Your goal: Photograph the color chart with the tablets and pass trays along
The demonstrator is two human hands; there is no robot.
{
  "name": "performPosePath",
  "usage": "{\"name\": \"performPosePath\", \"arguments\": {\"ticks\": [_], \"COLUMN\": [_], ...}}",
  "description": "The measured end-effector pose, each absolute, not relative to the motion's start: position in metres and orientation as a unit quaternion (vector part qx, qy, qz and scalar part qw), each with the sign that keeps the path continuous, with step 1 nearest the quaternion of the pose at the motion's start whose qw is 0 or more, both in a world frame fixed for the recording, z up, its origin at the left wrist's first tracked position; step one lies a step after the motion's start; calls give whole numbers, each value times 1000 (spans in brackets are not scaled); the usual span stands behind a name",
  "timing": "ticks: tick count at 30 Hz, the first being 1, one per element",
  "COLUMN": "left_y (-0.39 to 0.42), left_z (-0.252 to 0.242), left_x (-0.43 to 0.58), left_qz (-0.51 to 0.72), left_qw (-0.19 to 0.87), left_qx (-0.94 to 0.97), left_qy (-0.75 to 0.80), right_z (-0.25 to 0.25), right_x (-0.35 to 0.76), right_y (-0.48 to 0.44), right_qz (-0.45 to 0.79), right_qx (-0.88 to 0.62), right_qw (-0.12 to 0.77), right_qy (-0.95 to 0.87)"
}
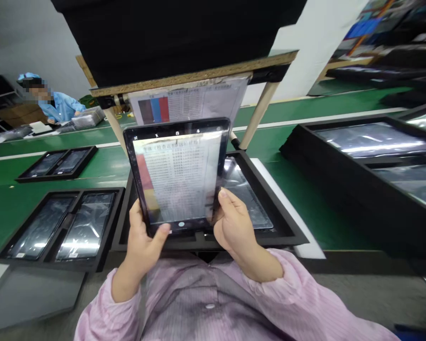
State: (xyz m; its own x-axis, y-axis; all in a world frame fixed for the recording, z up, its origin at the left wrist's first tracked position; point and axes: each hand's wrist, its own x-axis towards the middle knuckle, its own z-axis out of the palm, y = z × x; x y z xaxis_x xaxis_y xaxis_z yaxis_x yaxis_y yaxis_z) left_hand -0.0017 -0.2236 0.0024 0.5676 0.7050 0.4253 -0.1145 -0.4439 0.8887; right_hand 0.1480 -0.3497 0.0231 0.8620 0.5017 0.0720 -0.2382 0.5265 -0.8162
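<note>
I hold a black tablet (179, 175) upright in both hands, its screen showing a camera picture of a printed chart. My left hand (142, 241) grips the lower left corner, thumb on the bottom bezel. My right hand (234, 225) wraps the lower right edge, thumb up along the side. The printed chart (195, 102), with colour bars and a table of text, hangs behind the tablet from a wooden board (206, 73). Under the tablet lies a black tray (284, 227) with a bagged tablet (244, 189) in it.
A black tray (62, 227) with two bagged tablets sits at the left on the green conveyor (7, 208), another tray (58, 163) farther back. Stacked black trays (372, 161) stand at the right. A person in blue (57, 106) works at the far left.
</note>
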Motion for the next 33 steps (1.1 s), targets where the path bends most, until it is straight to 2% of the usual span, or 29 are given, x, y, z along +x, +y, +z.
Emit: {"name": "performPosePath", "arguments": {"ticks": [4, 6, 9, 14, 18, 24, 26, 28, 31, 33], "left_y": [-206, -206, -216, -229, -232, -244, -240, -228, -201, -183], "left_z": [11, 17, 19, 8, 2, 17, 28, 38, 49, 52], "left_x": [-6, -6, -6, -9, -11, -12, -14, -18, -23, -21], "left_qz": [439, 423, 382, 365, 353, 376, 367, 349, 326, 311], "left_qw": [702, 754, 802, 826, 817, 775, 762, 750, 739, 737], "left_qx": [532, 465, 422, 385, 383, 382, 393, 413, 450, 463], "left_qy": [176, 189, 178, 189, 246, 333, 362, 380, 381, 382], "right_z": [39, 49, 65, 87, 85, 79, 76, 66, 38, 19], "right_x": [147, 147, 151, 172, 183, 203, 217, 233, 250, 252], "right_y": [-361, -370, -382, -387, -384, -386, -400, -422, -452, -461], "right_qz": [258, 234, 130, 36, -10, 1, -30, -74, -37, -9], "right_qx": [-431, -460, -526, -566, -588, -681, -752, -843, -928, -938], "right_qw": [844, 813, 743, 638, 600, 518, 458, 350, 156, 93], "right_qy": [-189, -271, -393, -521, -542, -518, -473, -402, -335, -334]}}
